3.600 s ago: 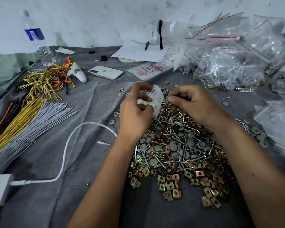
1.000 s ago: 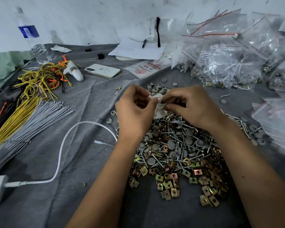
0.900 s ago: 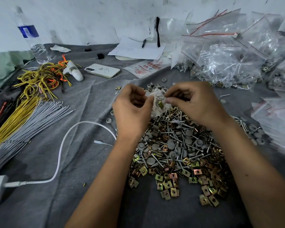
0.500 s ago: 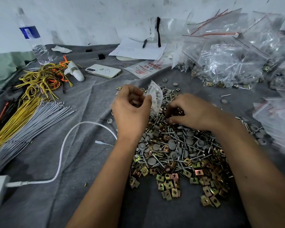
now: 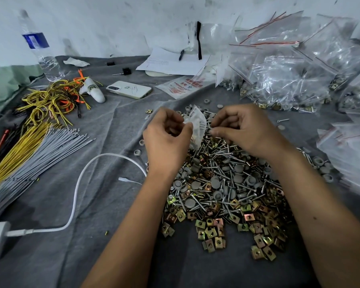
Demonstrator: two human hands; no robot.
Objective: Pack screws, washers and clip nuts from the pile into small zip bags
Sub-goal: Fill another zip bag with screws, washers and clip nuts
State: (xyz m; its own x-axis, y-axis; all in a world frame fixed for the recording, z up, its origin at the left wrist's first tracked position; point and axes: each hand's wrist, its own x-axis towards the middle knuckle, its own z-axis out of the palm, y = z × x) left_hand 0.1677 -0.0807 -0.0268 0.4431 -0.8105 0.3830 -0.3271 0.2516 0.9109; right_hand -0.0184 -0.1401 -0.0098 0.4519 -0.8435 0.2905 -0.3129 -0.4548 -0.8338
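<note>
- Two hands work over the pile [image 5: 222, 183] on the counter [image 5: 104, 204].
- I see my left hand [image 5: 166, 140] pinching a small bag [image 5: 197, 125] by its edge.
- My right hand [image 5: 245, 129] has its fingers [image 5: 214, 132] curled at the bag's mouth; whether they grasp a part, I cannot tell.
- Loose screws, washers and clip nuts lie just below both hands.

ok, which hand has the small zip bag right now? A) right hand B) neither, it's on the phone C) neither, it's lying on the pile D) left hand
D: the left hand pinches the small zip bag at its edge and holds it up above the pile, while the right hand has its fingertips beside the bag's mouth.
</note>
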